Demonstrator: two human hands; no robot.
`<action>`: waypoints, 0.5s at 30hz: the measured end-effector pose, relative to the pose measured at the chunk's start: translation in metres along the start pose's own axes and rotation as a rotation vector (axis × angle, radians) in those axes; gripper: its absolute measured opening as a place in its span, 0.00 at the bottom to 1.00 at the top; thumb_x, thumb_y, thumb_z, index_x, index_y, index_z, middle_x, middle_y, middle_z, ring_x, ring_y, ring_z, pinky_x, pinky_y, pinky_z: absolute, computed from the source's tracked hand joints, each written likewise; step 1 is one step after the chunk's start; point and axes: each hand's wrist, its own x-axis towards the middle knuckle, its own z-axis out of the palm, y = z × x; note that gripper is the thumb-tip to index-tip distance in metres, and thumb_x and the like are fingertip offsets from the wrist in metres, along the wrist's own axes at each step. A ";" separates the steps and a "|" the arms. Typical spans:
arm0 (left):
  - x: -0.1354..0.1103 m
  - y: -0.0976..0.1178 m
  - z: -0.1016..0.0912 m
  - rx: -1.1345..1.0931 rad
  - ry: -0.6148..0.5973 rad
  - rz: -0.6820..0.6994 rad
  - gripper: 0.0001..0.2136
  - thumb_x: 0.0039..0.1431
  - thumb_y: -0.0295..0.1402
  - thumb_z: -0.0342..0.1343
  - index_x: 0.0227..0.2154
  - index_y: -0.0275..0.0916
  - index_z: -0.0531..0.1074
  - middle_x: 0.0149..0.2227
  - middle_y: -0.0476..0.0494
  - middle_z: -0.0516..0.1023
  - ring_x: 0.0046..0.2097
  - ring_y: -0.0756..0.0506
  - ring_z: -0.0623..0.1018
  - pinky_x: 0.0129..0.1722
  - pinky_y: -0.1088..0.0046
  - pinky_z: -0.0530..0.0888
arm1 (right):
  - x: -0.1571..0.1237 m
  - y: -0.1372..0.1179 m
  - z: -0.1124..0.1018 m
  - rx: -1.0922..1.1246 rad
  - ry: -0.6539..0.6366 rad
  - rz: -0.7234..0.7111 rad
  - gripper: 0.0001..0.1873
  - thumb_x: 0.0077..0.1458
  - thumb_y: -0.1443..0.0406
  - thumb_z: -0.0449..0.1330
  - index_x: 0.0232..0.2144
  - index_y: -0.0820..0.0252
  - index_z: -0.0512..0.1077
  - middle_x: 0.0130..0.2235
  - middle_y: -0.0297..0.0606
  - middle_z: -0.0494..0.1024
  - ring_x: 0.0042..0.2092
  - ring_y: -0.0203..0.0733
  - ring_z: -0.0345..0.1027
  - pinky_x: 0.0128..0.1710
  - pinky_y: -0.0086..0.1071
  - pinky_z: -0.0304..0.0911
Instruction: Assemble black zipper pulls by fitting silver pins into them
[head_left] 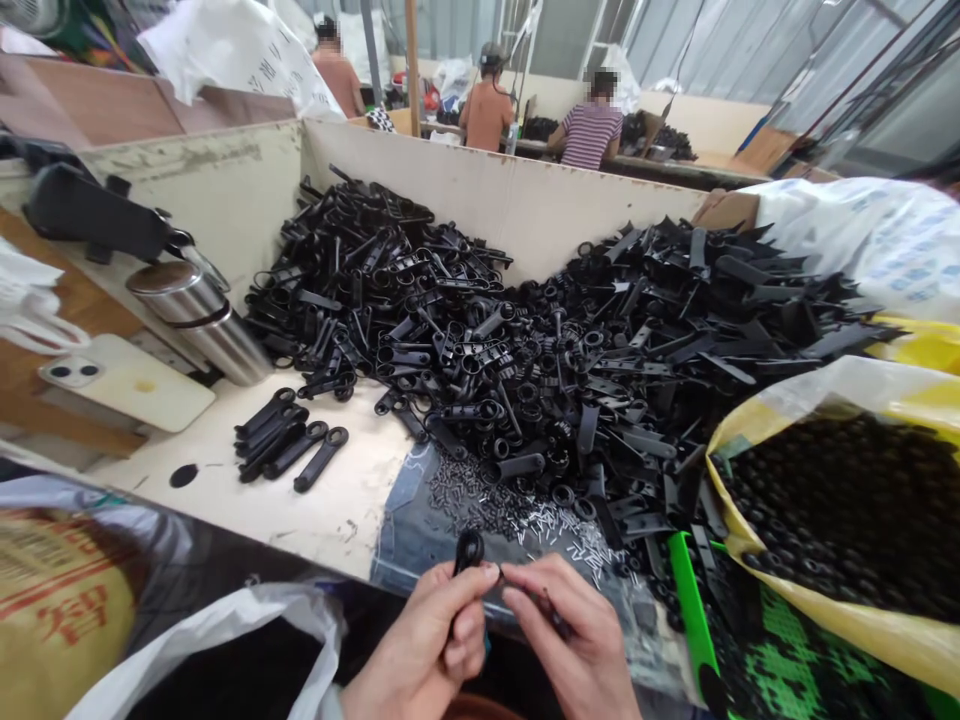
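My left hand (431,645) is closed around a black plastic lever-shaped part (469,550) whose ringed end sticks up above my thumb. My right hand (574,640) pinches its fingertips together right beside it, on something small I cannot make out. Just beyond my hands lies a scatter of small metal pins (510,515) on a clear plastic sheet. A big heap of black plastic parts (540,330) fills the bench behind. A few matching parts (289,445) lie lined up at the left.
A yellow bag of small black rings (847,500) sits at right, a green crate edge (690,610) beside it. A steel flask (199,315) and a white phone (124,380) lie at left. Sacks sit below. Three people work at a far bench.
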 end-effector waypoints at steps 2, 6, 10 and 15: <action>0.001 -0.001 0.001 -0.060 0.021 -0.063 0.29 0.28 0.39 0.80 0.20 0.41 0.60 0.11 0.62 0.61 0.15 0.59 0.54 0.18 0.80 0.48 | 0.001 0.001 -0.003 -0.052 -0.003 -0.067 0.12 0.63 0.72 0.63 0.45 0.53 0.80 0.35 0.34 0.81 0.34 0.36 0.75 0.34 0.24 0.69; 0.002 -0.003 0.003 -0.066 0.029 -0.113 0.30 0.24 0.39 0.81 0.19 0.42 0.60 0.11 0.62 0.62 0.15 0.58 0.54 0.19 0.80 0.47 | 0.001 0.003 -0.005 -0.122 0.005 -0.085 0.08 0.62 0.71 0.63 0.41 0.55 0.79 0.33 0.34 0.79 0.32 0.36 0.74 0.31 0.24 0.69; -0.005 0.002 0.002 0.007 -0.062 -0.087 0.21 0.39 0.40 0.76 0.24 0.40 0.66 0.14 0.58 0.66 0.18 0.57 0.57 0.21 0.79 0.50 | 0.002 0.005 -0.006 -0.117 0.051 -0.024 0.05 0.62 0.69 0.63 0.39 0.55 0.78 0.30 0.32 0.76 0.28 0.35 0.70 0.26 0.24 0.66; -0.018 0.011 -0.003 0.204 -0.123 -0.007 0.20 0.45 0.29 0.66 0.44 0.35 0.72 0.25 0.50 0.75 0.26 0.53 0.68 0.27 0.77 0.60 | 0.003 0.007 -0.005 -0.105 0.009 -0.015 0.05 0.63 0.69 0.62 0.40 0.55 0.76 0.33 0.33 0.76 0.29 0.36 0.71 0.28 0.26 0.66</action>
